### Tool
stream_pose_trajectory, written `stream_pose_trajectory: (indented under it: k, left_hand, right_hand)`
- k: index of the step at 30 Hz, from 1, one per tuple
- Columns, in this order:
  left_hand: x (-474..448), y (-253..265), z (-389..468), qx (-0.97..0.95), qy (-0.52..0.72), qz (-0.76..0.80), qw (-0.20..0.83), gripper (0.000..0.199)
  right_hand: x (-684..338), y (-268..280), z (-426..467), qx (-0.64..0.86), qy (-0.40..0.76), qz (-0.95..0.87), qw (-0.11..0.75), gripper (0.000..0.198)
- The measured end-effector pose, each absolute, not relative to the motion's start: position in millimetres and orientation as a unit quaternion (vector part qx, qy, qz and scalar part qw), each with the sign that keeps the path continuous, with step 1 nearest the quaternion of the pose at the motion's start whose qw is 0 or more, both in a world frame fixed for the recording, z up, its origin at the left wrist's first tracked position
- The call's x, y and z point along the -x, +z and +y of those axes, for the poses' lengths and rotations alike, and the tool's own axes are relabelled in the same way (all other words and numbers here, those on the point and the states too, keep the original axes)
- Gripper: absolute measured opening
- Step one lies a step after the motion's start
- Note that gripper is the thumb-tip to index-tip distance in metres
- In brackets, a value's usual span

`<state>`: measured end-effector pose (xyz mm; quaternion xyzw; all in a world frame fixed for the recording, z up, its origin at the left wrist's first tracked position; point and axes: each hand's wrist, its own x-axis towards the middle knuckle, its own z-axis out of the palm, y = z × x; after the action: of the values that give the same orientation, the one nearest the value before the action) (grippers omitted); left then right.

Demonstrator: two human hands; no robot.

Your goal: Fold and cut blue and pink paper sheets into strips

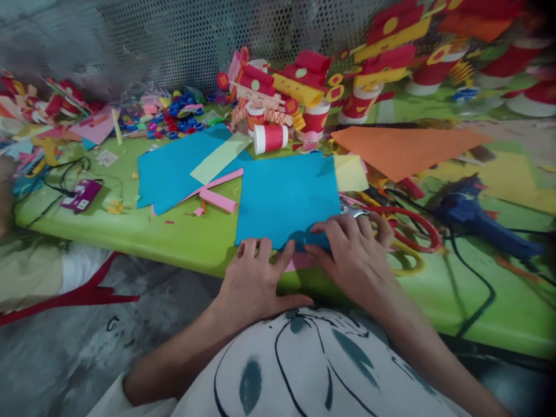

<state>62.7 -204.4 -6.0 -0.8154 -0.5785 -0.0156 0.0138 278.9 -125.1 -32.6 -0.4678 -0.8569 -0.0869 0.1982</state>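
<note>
A blue sheet (286, 194) lies flat near the front edge of the table. On its lower left edge rests my left hand (256, 275), fingertips on the sheet and thumb stretched out toward my shirt. My right hand (358, 249) lies over the lower right corner, its fingers spread on the sheet and just past its side. Under the front edge, between the hands, a bit of pink paper (302, 262) shows. Scissors with red handles (423, 229) and a yellow-handled pair (410, 260) lie beside my right hand.
More blue sheets (182, 165), a pale green strip (223, 156) and an orange sheet (403, 147) surround the work. A blue glue gun (486, 214) with a cord lies right. Paper-cup figures (315, 110) stand behind. A purple box (82, 194) sits left, near another person.
</note>
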Motion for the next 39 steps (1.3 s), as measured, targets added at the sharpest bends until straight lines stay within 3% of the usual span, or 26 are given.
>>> stream_pose_trajectory:
  k: [7,12,19,39]
  left_hand:
    - [-68.4,-0.6,-200.8,0.825,0.024,-0.563,0.031,0.099]
    - [-72.1,4.7,-197.9,0.827,0.055,-0.559,0.024,0.100]
    - [-76.1,4.8,-198.7,0.821,0.071,-0.565,0.043,0.102]
    - [-74.7,1.3,-197.5,0.819,0.076,-0.568,0.038,0.113]
  right_hand:
    - [-309.1,-24.6,-143.5,0.506,-0.089,-0.824,0.240,0.039]
    - [-336.9,-13.2,-151.9,0.502,-0.023,-0.804,0.318,0.018]
    - [-312.2,-18.0,-131.5,0.490,0.033,-0.827,0.273,0.027]
    - [-313.2,-25.3,-131.3,0.483,-0.044,-0.860,0.157,0.024]
